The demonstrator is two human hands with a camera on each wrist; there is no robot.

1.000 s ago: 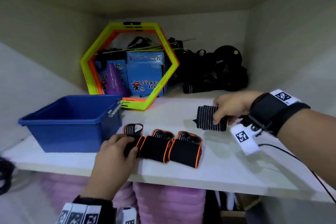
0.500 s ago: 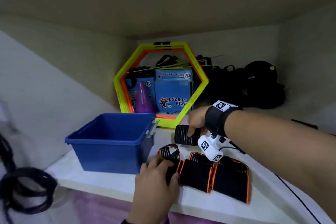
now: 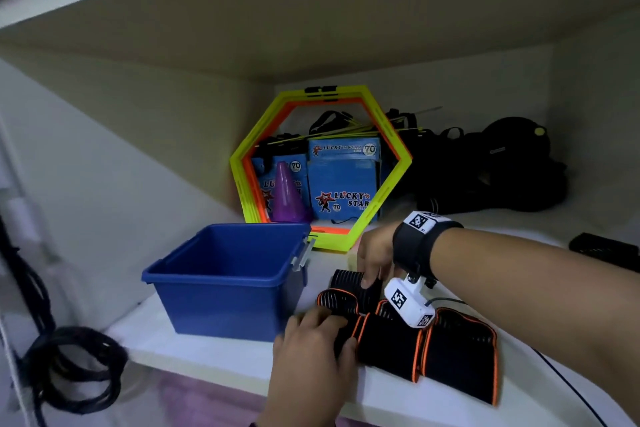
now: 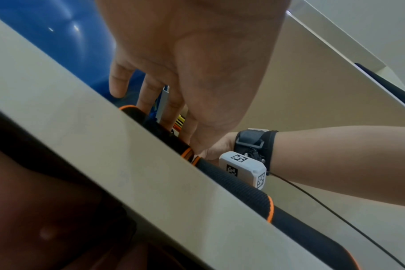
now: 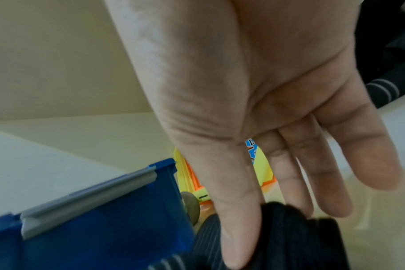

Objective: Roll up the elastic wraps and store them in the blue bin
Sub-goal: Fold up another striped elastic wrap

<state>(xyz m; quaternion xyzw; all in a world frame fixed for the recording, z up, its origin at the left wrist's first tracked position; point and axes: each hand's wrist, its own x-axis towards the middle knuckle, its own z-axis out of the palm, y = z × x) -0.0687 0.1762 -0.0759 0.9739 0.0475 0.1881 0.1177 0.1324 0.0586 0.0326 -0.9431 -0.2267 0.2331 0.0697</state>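
head view is showing the bin [image 3: 225,274] holding nothing; right hand [image 3: 375,253] is pinching a rolled wrap [image 3: 346,282], left hand [image 3: 313,354] is pressing flat on the orange-edged wraps [image 3: 391,340].

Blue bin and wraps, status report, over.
Right hand holding rolled black striped wrap beside blue plastic bin. Left hand on orange-trimmed black wrap. Bin looks empty. Path clear.

The bin [image 3: 225,274] stands on the shelf [image 3: 214,354] just left of both hands. The left hand [image 3: 311,354] lies on the leftmost of three wraps [image 3: 391,340] at the front edge. Behind it, the right hand [image 3: 375,253] touches a roll [image 3: 346,279]. The hexagon frame [image 3: 322,166] stands behind the right hand.
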